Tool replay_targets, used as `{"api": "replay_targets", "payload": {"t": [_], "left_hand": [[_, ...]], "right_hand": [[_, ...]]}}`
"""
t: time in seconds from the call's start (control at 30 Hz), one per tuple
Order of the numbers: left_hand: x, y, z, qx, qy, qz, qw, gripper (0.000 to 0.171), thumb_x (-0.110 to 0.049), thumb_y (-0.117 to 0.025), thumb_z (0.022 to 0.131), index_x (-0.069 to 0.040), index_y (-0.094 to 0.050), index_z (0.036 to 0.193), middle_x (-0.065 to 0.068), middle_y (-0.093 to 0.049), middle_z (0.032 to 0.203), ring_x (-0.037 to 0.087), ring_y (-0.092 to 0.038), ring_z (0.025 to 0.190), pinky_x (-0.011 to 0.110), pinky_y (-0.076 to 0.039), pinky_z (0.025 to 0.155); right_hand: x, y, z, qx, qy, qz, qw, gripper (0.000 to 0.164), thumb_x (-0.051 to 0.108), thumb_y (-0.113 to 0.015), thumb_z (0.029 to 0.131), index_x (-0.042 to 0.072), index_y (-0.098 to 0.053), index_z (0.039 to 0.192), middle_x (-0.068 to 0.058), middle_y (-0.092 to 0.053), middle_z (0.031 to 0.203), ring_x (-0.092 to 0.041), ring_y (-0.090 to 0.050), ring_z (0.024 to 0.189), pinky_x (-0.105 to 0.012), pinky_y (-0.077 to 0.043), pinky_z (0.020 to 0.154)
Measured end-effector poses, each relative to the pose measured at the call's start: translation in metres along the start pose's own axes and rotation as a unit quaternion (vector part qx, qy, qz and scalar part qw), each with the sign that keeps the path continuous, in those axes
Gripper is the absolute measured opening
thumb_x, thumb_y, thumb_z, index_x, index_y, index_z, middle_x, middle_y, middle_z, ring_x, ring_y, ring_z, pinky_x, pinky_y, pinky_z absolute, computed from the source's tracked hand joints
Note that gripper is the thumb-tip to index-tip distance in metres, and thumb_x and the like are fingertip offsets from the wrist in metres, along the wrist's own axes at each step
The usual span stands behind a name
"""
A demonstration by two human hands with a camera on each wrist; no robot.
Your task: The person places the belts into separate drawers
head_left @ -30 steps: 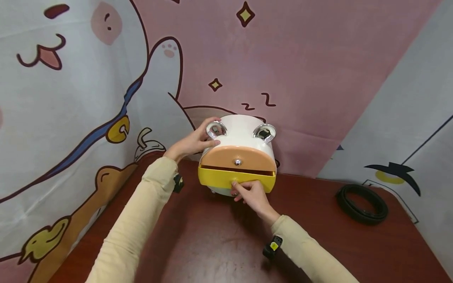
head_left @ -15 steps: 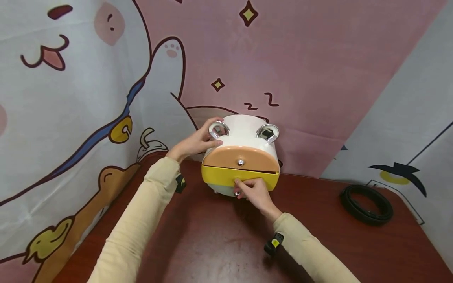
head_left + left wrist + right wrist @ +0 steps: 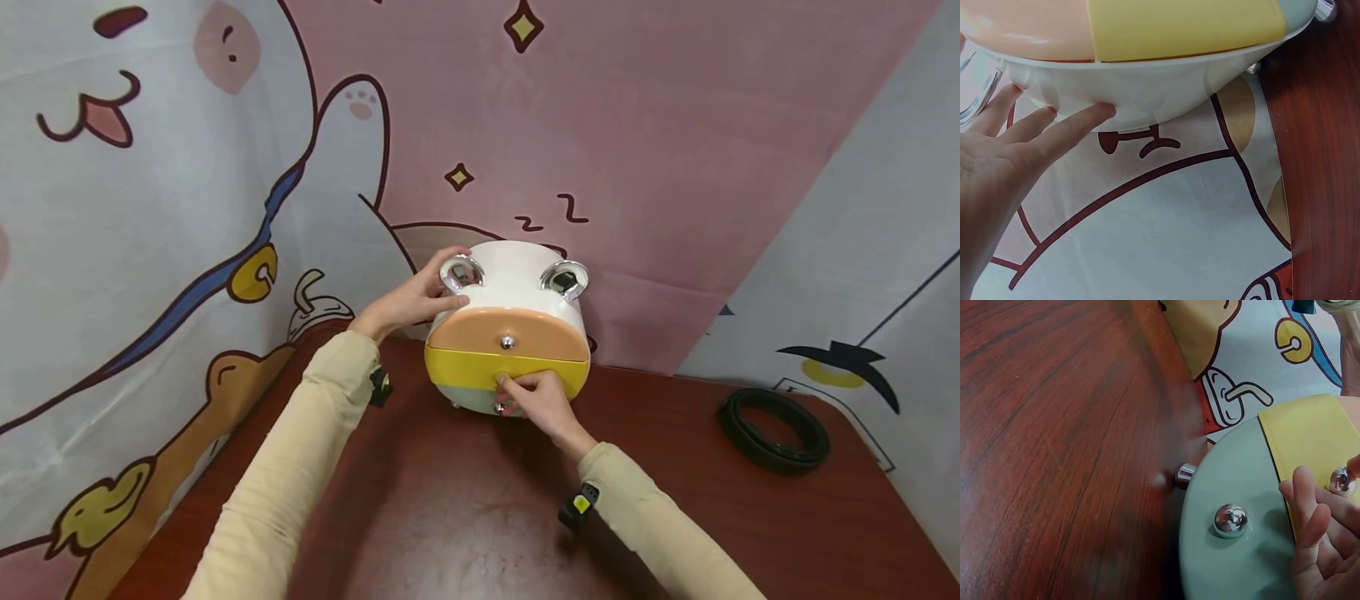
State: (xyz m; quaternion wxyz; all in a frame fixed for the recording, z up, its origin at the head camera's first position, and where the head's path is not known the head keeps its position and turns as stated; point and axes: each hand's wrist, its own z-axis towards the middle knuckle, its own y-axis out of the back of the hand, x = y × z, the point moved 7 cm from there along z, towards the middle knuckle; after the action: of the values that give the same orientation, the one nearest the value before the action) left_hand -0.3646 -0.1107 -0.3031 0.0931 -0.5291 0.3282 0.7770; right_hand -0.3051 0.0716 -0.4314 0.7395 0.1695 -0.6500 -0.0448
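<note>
A small white drawer cabinet [image 3: 513, 279] with two silver ring eyes stands against the back wall. Its orange drawer [image 3: 472, 329], yellow drawer [image 3: 461, 367] and pale green drawer [image 3: 467, 398] all sit flush at the front. My left hand [image 3: 412, 298] holds the cabinet's upper left, thumb beside the ring eye [image 3: 462, 273]; in the left wrist view, fairly straight, spread fingers [image 3: 1075, 128] press its white side. With thumb and forefinger my right hand [image 3: 543, 407] pinches the yellow drawer's knob [image 3: 1340, 481], its other fingers extended before the green drawer and its silver knob [image 3: 1231, 520].
The cabinet stands on a dark red wooden table [image 3: 420, 517]. A coiled black belt or strap [image 3: 772, 431] lies at the table's right. Cartoon-printed cloth [image 3: 637, 150] rises along the back and left edges.
The yellow drawer has slid inward under my right hand, and the dark gap above it has gone. My left hand keeps its place on the cabinet.
</note>
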Motion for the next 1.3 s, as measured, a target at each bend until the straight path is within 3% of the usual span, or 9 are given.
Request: {"api": "replay_targets", "payload": {"t": [0.27, 0.5, 0.63, 0.8, 0.97, 1.07, 1.2, 1.3], "left_hand": [[0.002, 0.001, -0.001, -0.008, 0.029, 0.012, 0.9995, 0.079, -0.006, -0.064, 0.093, -0.019, -0.013, 0.152, 0.017, -0.043, 0.136, 0.031, -0.058, 0.108, 0.041, -0.048, 0.086], [0.005, 0.002, -0.002, -0.026, 0.058, 0.029, 0.9976, 0.099, -0.008, -0.081, 0.079, -0.028, -0.016, 0.151, 0.01, -0.038, 0.142, 0.036, -0.05, 0.12, 0.046, -0.047, 0.089], [0.005, 0.0, -0.002, -0.025, 0.055, 0.03, 0.9977, 0.104, -0.008, -0.084, 0.075, -0.029, -0.016, 0.15, 0.009, -0.04, 0.14, 0.035, -0.053, 0.117, 0.045, -0.048, 0.087], [0.006, 0.001, -0.003, -0.037, 0.043, 0.063, 0.9964, 0.099, -0.012, -0.084, 0.076, -0.032, -0.018, 0.148, 0.008, -0.04, 0.14, 0.033, -0.055, 0.114, 0.044, -0.048, 0.086], [0.006, 0.002, -0.005, -0.045, 0.039, 0.074, 0.9955, 0.097, -0.013, -0.084, 0.077, -0.033, -0.021, 0.147, 0.009, -0.044, 0.137, 0.031, -0.059, 0.108, 0.043, -0.049, 0.085], [0.005, 0.002, -0.005, -0.045, 0.038, 0.066, 0.9961, 0.098, -0.012, -0.084, 0.076, -0.03, -0.02, 0.149, 0.009, -0.045, 0.136, 0.03, -0.06, 0.107, 0.042, -0.049, 0.085], [0.004, 0.002, -0.004, -0.043, 0.039, 0.066, 0.9961, 0.1, -0.014, -0.084, 0.077, -0.028, -0.018, 0.15, 0.009, -0.044, 0.137, 0.031, -0.057, 0.113, 0.043, -0.048, 0.087], [0.005, 0.003, -0.005, -0.044, 0.042, 0.068, 0.9958, 0.1, -0.015, -0.085, 0.076, -0.029, -0.018, 0.15, 0.01, -0.042, 0.14, 0.034, -0.052, 0.12, 0.044, -0.048, 0.089]], "right_hand": [[0.001, 0.001, -0.001, -0.009, -0.009, 0.016, 1.0, 0.034, 0.028, -0.066, 0.092, -0.004, -0.076, 0.087, -0.012, -0.072, 0.076, -0.028, -0.069, 0.062, -0.024, -0.045, 0.049], [0.002, 0.0, -0.001, -0.015, -0.009, 0.021, 1.0, 0.032, 0.025, -0.066, 0.093, -0.005, -0.076, 0.088, -0.013, -0.071, 0.076, -0.029, -0.069, 0.063, -0.026, -0.048, 0.05], [0.002, -0.001, -0.003, -0.02, -0.005, 0.035, 0.999, 0.032, 0.024, -0.066, 0.093, -0.006, -0.075, 0.089, -0.015, -0.071, 0.076, -0.032, -0.069, 0.064, -0.032, -0.052, 0.054], [0.0, -0.003, -0.003, -0.025, -0.005, 0.037, 0.999, 0.033, 0.025, -0.066, 0.094, -0.007, -0.075, 0.09, -0.018, -0.071, 0.078, -0.036, -0.069, 0.068, -0.026, -0.049, 0.051], [0.001, -0.004, -0.003, -0.024, -0.01, 0.037, 0.999, 0.032, 0.021, -0.067, 0.093, -0.01, -0.074, 0.09, -0.023, -0.069, 0.079, -0.04, -0.068, 0.066, -0.038, -0.055, 0.058], [0.014, -0.002, -0.006, -0.022, -0.01, 0.036, 0.999, 0.03, 0.016, -0.065, 0.094, -0.013, -0.072, 0.089, -0.027, -0.068, 0.08, -0.042, -0.067, 0.065, -0.044, -0.056, 0.062], [0.034, 0.0, -0.014, -0.015, -0.002, 0.043, 0.999, 0.029, 0.011, -0.063, 0.094, -0.017, -0.07, 0.09, -0.029, -0.067, 0.08, -0.048, -0.065, 0.069, -0.05, -0.054, 0.066], [0.037, 0.0, -0.016, 0.001, -0.003, 0.064, 0.998, 0.029, 0.011, -0.062, 0.095, -0.018, -0.069, 0.094, -0.031, -0.067, 0.083, -0.053, -0.063, 0.075, -0.055, -0.052, 0.071]]}}
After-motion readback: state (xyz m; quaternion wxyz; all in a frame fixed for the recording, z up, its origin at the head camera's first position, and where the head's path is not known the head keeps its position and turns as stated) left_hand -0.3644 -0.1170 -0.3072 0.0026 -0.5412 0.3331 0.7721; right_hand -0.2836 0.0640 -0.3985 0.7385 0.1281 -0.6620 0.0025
